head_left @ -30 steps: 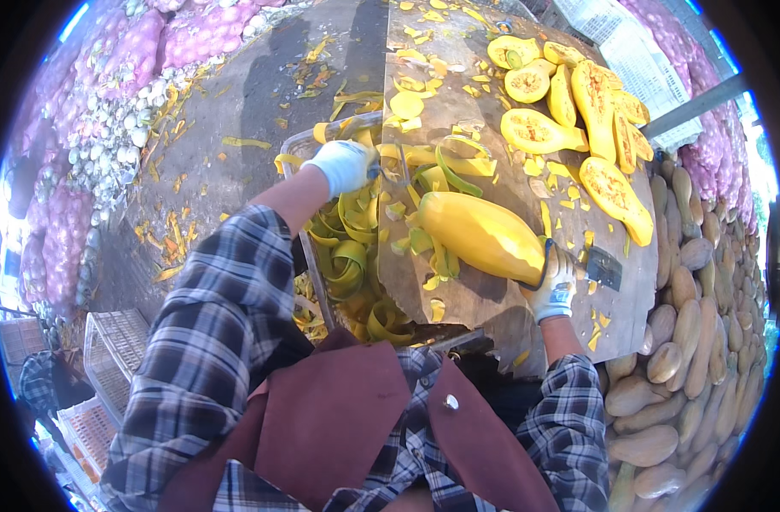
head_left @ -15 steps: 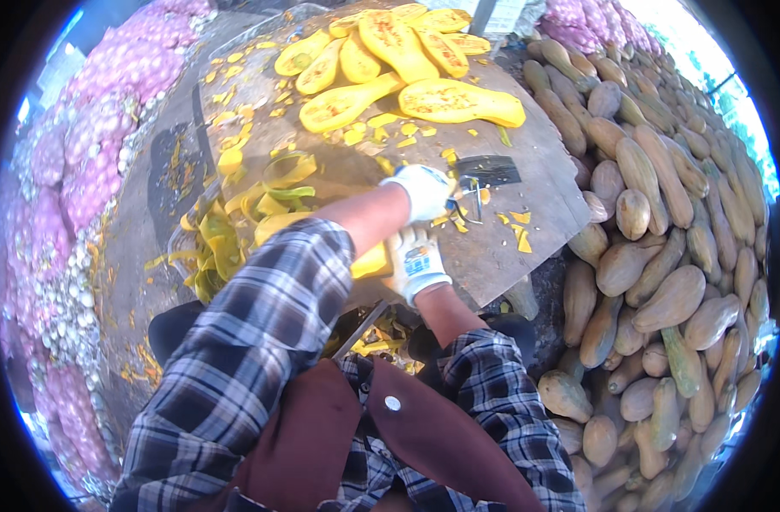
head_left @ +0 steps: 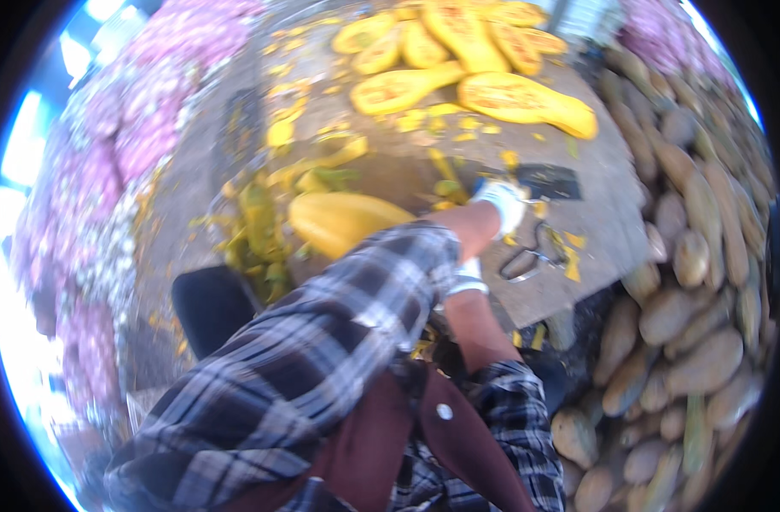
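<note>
My left hand (head_left: 503,205), in a white glove, reaches across to the left end of a broad dark blade (head_left: 550,181) on the board. Motion blur smears its fingers, so whether they grip the blade's handle is unclear. Just below that hand lies a peeler-like metal tool (head_left: 531,263), loose on the board. A peeled yellow squash (head_left: 343,220) stretches in front of me, its right part behind my left forearm. My right hand (head_left: 468,277), also gloved, is by that hidden end; the forearm covers most of it and its fingers.
Halved orange squashes (head_left: 526,102) are piled at the board's (head_left: 608,243) far side. Peelings (head_left: 260,224) heap left of the squash, with yellow scraps scattered about. Many whole squashes (head_left: 706,363) are stacked at right. Pink net sacks (head_left: 155,128) line the left. A dark rounded object (head_left: 211,309) stands near-left.
My left hand has let go of the peeler-like tool and moved to the dark blade. More of the peeled squash shows at left. The whole view has shifted.
</note>
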The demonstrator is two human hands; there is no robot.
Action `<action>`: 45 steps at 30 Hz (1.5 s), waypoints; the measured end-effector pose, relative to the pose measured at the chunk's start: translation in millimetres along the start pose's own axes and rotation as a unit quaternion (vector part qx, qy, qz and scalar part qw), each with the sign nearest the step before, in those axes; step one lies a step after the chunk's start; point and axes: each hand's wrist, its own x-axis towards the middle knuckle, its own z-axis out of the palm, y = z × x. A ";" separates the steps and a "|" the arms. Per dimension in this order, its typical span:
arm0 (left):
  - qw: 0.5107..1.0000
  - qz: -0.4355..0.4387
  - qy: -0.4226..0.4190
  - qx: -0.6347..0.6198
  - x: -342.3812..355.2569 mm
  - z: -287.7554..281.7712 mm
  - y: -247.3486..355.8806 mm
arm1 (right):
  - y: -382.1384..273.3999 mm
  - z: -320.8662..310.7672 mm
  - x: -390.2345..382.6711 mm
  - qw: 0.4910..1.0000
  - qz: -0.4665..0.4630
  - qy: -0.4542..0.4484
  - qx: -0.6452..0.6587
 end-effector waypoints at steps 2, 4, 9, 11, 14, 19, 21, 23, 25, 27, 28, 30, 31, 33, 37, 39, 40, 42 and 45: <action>0.999 0.000 -0.033 0.005 3.8 -9.8 2.2 | 6.7 1.7 -1.5 0.999 -0.022 0.025 -0.031; 1.000 0.020 -0.015 0.001 -3.8 -21.0 18.2 | 23.2 7.1 -8.9 0.996 -0.021 0.061 -0.065; 0.977 -0.031 0.066 -0.202 -100.9 -85.4 -14.2 | -23.0 -74.9 -12.1 0.989 0.050 -0.096 -0.101; 0.967 -0.038 0.113 -0.227 -172.4 -106.6 -51.0 | -21.2 -60.3 -8.1 0.997 0.073 -0.008 -0.037; 0.938 -0.037 0.257 -0.230 -294.8 -104.7 -115.9 | -27.6 -66.1 -22.4 0.997 0.058 0.045 -0.027; 0.873 -0.286 0.292 -0.265 -476.5 -86.2 -143.7 | -30.2 -40.1 -35.9 0.986 -0.011 0.164 -0.042; 0.866 -0.309 0.300 -0.253 -510.9 -54.1 -140.8 | -32.9 -35.8 -37.3 0.983 -0.010 0.177 -0.040; 0.868 -0.312 0.277 -0.268 -525.6 -45.8 -121.3 | -33.4 -35.7 -39.4 0.981 -0.033 0.192 -0.012; 0.883 -0.292 0.280 -0.239 -527.5 -31.4 -112.4 | -37.7 -41.2 -41.1 0.983 -0.027 0.182 0.028; 0.892 -0.290 0.239 -0.251 -527.0 -30.5 -108.4 | -34.4 -35.5 -43.0 0.990 0.003 0.144 0.011; 0.896 -0.282 0.235 -0.251 -525.8 -30.0 -107.7 | -34.6 -33.3 -45.4 0.992 0.021 0.126 0.005; 0.901 -0.270 0.227 -0.252 -524.9 -26.1 -109.4 | -32.5 -29.9 -51.5 0.987 -0.008 0.159 -0.029; 0.900 -0.277 0.227 -0.248 -527.6 -23.7 -109.8 | -35.4 -27.8 -52.7 0.983 -0.024 0.175 -0.041; 0.899 -0.289 0.226 -0.239 -534.0 -18.0 -109.0 | -36.1 -27.6 -50.1 0.983 -0.034 0.175 -0.031; 0.922 -0.281 0.159 -0.212 -547.1 7.1 -113.2 | -38.9 -30.8 -51.9 0.987 -0.010 0.157 -0.032; 0.928 -0.288 0.117 -0.207 -551.5 22.3 -114.1 | -40.4 -31.7 -52.1 0.988 -0.007 0.151 -0.031; 0.927 -0.304 0.086 -0.205 -550.8 15.3 -111.5 | -40.6 -31.7 -51.3 0.988 -0.008 0.151 -0.030; 0.926 -0.307 0.071 -0.207 -549.9 23.6 -113.6 | -40.7 -31.5 -51.0 0.988 -0.011 0.153 -0.027; 0.925 -0.317 0.051 -0.202 -548.3 28.7 -114.2 | -41.3 -32.1 -49.3 0.988 -0.015 0.155 -0.019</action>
